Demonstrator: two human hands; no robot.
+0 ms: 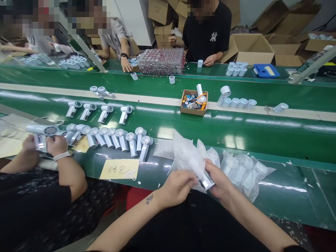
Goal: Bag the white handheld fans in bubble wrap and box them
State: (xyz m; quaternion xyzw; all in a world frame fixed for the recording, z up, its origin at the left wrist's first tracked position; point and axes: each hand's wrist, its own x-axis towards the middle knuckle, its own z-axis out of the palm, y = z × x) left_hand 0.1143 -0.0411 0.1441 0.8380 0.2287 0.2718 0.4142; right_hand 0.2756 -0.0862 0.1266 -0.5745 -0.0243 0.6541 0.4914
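My right hand point(219, 178) is closed around a light-blue handheld fan point(207, 181), whose handle end pokes out of a white bubble-wrap bag point(187, 154). The rest of that fan is hidden inside the bag. With its fingers pinched together, my left hand point(180, 187) grips the bag's edge beside the handle. To the right of my hands lie several bagged fans point(243, 171) on the green bench. A flat bubble-wrap bag point(164, 148) is just left of the one I hold. Further left stands a row of unwrapped fans point(120, 138).
A yellow paper sign point(119, 169) lies on the bench at front left. Beside me, a co-worker's hands point(56, 145) hold another fan. A small carton of parts point(194, 103) sits on the line ahead. Other people work across it, near a stacked clear-and-red bundle point(161, 61).
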